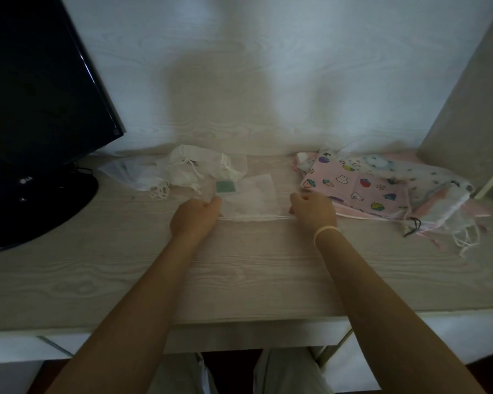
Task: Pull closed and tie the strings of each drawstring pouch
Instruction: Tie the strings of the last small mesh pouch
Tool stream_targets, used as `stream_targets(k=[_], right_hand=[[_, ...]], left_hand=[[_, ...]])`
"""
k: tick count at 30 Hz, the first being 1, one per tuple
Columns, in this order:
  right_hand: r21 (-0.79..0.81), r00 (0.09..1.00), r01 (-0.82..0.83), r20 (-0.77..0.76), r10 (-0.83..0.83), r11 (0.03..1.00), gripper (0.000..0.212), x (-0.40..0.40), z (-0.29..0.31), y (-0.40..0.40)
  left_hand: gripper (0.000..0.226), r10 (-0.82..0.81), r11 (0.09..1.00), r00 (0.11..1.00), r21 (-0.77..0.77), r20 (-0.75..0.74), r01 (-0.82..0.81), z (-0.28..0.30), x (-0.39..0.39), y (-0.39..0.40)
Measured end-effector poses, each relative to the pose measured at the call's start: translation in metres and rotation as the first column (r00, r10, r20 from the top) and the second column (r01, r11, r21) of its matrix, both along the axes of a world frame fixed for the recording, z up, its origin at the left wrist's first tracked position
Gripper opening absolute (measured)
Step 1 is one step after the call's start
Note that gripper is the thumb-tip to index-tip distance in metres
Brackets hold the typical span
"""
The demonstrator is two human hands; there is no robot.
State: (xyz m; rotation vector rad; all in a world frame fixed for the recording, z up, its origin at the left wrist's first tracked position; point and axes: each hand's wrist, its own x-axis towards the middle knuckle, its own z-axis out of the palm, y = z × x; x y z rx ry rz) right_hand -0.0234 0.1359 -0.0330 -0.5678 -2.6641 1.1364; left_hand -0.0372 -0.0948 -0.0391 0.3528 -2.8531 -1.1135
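A white sheer drawstring pouch [251,199] with a small green label lies flat on the desk between my hands. My left hand [194,217] pinches the pouch's string at its left end. My right hand [313,211] pinches the string at the right end. The string runs taut along the pouch's near edge, and the mouth looks partly gathered. A heap of white pouches [188,172] with loose cords lies behind on the left. A pink pouch printed with fruit and rabbits [359,191] tops a pile of patterned pouches on the right.
A black monitor [34,81] on a round base [34,203] stands at the left. The wood-grain desk [239,274] meets a white wall behind. A grey panel [473,103] rises at the right. My knees show below the desk's front edge.
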Motion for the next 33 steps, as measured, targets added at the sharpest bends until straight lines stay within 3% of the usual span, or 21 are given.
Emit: stream_targets(k=[4,8,11,15,20,23,26,29,33], right_hand=[[0.079,0.968,-0.170,0.200,0.151,0.982,0.048,-0.003,0.006,-0.008],[0.120,0.962,-0.257,0.127,0.242,0.959,0.046,0.000,0.003,-0.010],[0.140,0.975,-0.223,0.017,0.223,0.965,0.044,-0.002,0.002,-0.015],[0.073,0.992,-0.091,-0.076,0.096,0.993,0.034,-0.007,-0.001,-0.008],[0.053,0.997,-0.006,-0.075,0.010,0.999,0.023,-0.003,-0.011,-0.005],[0.060,0.996,0.003,-0.092,0.003,0.998,0.025,-0.003,-0.008,-0.007],[0.024,0.992,-0.048,-0.114,0.050,0.999,0.037,-0.002,-0.005,-0.004],[-0.017,0.975,-0.188,-0.122,0.184,0.982,0.050,0.004,0.002,-0.013],[-0.040,0.935,-0.317,-0.178,0.305,0.948,0.041,0.006,0.020,-0.026]], left_hand=[[0.041,-0.072,0.985,0.997,0.159,0.005,0.070,0.005,0.000,0.008],[0.038,-0.120,0.953,0.989,0.268,-0.089,0.140,0.001,0.004,0.008],[0.038,-0.108,0.967,0.985,0.217,-0.136,0.136,-0.003,0.004,0.008],[0.032,0.010,0.992,0.986,0.123,-0.166,0.010,-0.006,-0.004,0.000],[0.024,0.048,0.998,0.990,-0.031,-0.131,-0.052,-0.011,-0.001,0.001],[0.025,0.019,0.999,0.992,-0.037,-0.124,-0.024,-0.007,-0.004,0.003],[0.028,-0.030,0.990,0.994,0.134,-0.101,0.043,-0.001,-0.005,0.006],[0.030,-0.070,0.917,0.995,0.389,-0.067,0.091,0.008,0.001,0.012],[0.026,-0.128,0.831,0.986,0.532,-0.104,0.164,0.027,0.002,0.024]])
